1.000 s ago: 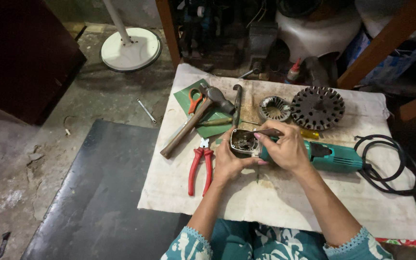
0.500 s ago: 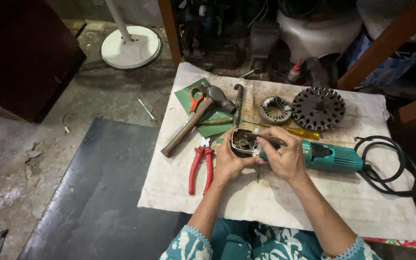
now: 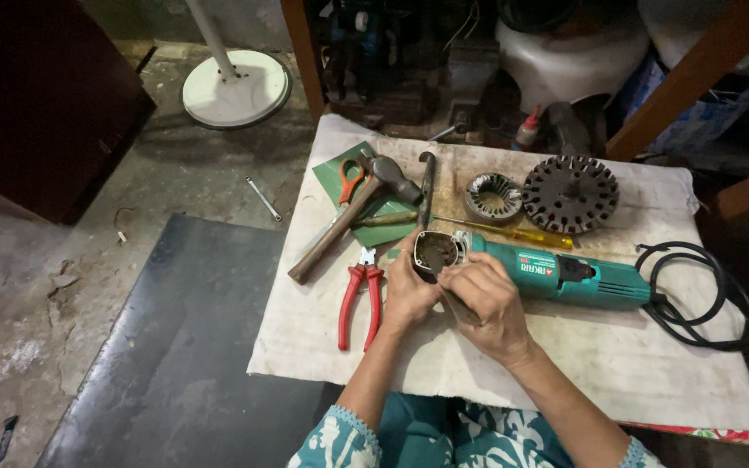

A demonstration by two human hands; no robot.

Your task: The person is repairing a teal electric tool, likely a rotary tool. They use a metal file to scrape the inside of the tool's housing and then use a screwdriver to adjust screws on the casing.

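While the red pliers point(image 3: 359, 303) are lying on the cloth point(image 3: 565, 364), the left hand point(image 3: 409, 290) is cupping the green grinder point(image 3: 556, 276), fingers curled around its open head. The right hand point(image 3: 487, 303) is pinching something there; it looks like careful fitting work needing steady fingers.

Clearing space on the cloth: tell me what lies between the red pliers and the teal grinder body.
In the head view, both hands: left hand and right hand, at the grinder's open head, right of the pliers.

Grinder head point(image 3: 434, 252) (half behind hands point(image 3: 444, 290))

Right hand point(image 3: 484, 297) lower, off the grinder head point(image 3: 437, 253) (slightly)
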